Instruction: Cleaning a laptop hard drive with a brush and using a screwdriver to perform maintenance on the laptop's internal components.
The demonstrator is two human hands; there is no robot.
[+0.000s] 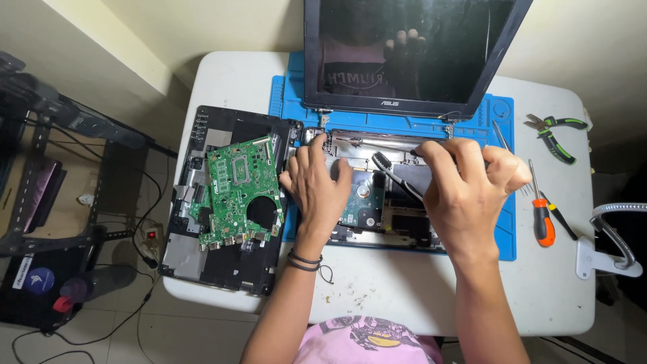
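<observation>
An opened laptop base (397, 222) lies on a blue work mat (502, 229), its dark screen (404, 50) tilted up behind it. My left hand (313, 189) rests flat on the left part of the base, fingers spread, beside a silver hard drive (360, 202). My right hand (465, 189) is closed around the handle of a black brush (397, 178), whose bristled head points left over the base interior.
A green circuit board (239, 192) lies on a black laptop cover (216, 263) at the table's left edge. An orange-handled screwdriver (542, 219), a thin tool (502, 138) and green-handled pliers (556, 135) lie at the right. A white lamp clamp (606, 253) grips the right edge.
</observation>
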